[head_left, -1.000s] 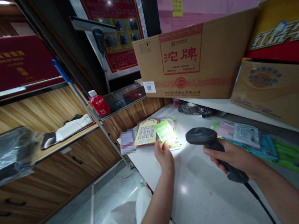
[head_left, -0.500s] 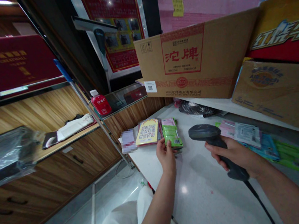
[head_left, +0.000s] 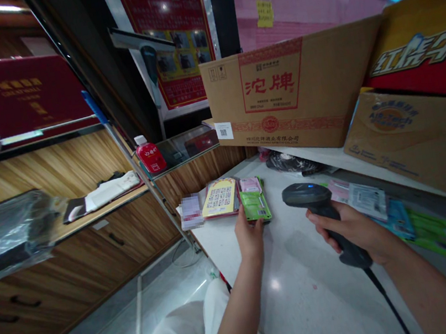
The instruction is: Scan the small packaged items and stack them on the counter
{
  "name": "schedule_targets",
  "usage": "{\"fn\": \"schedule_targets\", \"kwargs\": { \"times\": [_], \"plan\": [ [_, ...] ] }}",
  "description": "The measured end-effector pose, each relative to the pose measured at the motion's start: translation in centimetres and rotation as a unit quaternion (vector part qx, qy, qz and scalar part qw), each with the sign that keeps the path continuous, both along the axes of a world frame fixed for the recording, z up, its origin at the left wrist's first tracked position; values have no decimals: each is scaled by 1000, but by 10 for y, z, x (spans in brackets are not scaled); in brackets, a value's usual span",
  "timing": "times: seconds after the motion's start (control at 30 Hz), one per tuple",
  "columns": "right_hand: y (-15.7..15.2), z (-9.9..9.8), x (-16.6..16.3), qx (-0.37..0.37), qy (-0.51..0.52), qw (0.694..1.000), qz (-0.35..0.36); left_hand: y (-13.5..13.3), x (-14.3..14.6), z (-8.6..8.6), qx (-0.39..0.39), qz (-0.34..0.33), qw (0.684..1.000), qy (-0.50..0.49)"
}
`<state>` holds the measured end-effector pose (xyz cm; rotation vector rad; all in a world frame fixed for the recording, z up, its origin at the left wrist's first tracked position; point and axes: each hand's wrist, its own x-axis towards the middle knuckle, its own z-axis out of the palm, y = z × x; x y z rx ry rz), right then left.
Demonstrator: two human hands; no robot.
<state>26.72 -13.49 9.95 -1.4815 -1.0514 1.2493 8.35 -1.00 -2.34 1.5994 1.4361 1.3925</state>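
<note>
My right hand is wrapped around the handle of a black barcode scanner, held above the white counter. A small blue light shows on the scanner's top, and its cable runs down toward me. At the near left corner of a green and pink packet, my left hand has its fingers and thumb around the edge. That packet seems to lie on others. Directly left of it are stacked booklets with a yellow cover. A blurred-out pale card lies farther left.
Several flat packets, among them a green one and a blue one, lie right of the scanner. A large carton and another cardboard box stand behind. A red bottle is on the ledge at left.
My left hand's fingers have shifted along the green packet's left and near edges, with the thumb moving right. The scanner's blue light has come on; my right hand has barely moved.
</note>
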Motion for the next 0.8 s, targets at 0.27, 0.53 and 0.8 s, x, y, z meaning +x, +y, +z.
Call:
{"fn": "schedule_targets", "kwargs": {
  "times": [0.27,0.53,0.8],
  "plan": [
    [-1,3,-1,-12,-4,1000,1,-13,-3,26,-8,59,949,310],
    [-1,3,-1,-14,-9,1000,3,-17,1,31,57,12,926,374],
    [3,1,2,5,-35,999,-2,-21,2,32,84,16,927,364]
  ]
}}
